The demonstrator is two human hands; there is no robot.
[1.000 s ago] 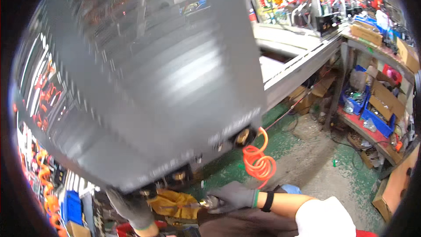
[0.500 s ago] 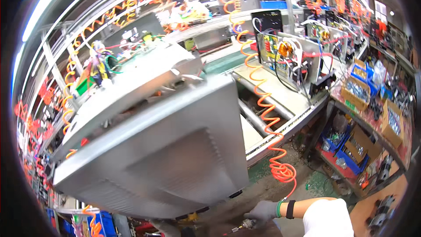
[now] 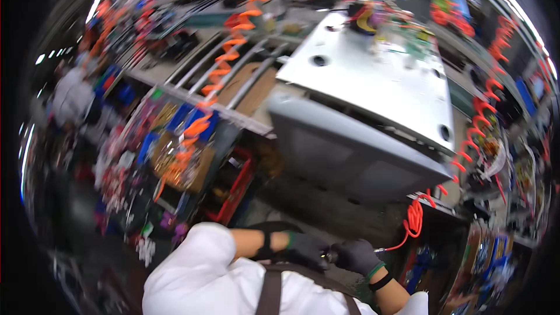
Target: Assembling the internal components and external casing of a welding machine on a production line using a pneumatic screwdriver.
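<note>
My right hand [image 3: 357, 256], in a dark glove with a green cuff, is closed around a pneumatic screwdriver [image 3: 329, 255]. Only a small part of the tool shows between my hands. A red-orange coiled air hose [image 3: 413, 221] runs to it. My left hand [image 3: 304, 251], gloved too, is closed right against the tool's front end. Whatever its fingers hold is hidden. Both hands are low, close to my body. Beyond them stands a large grey metal panel [image 3: 350, 151], tilted along the near side of a white board [image 3: 373, 81] that carries wires and circuit parts.
A roller conveyor [image 3: 251, 79] runs left of the board. Under it stand cardboard boxes with small metal parts [image 3: 185, 160] and a red crate [image 3: 234, 189]. Another orange coiled hose [image 3: 219, 73] hangs at the left. A person in white [image 3: 73, 96] is at far left.
My view has swung left and down, so the panel and board now appear farther right. My left hand has come into view and met my right hand at the screwdriver.
</note>
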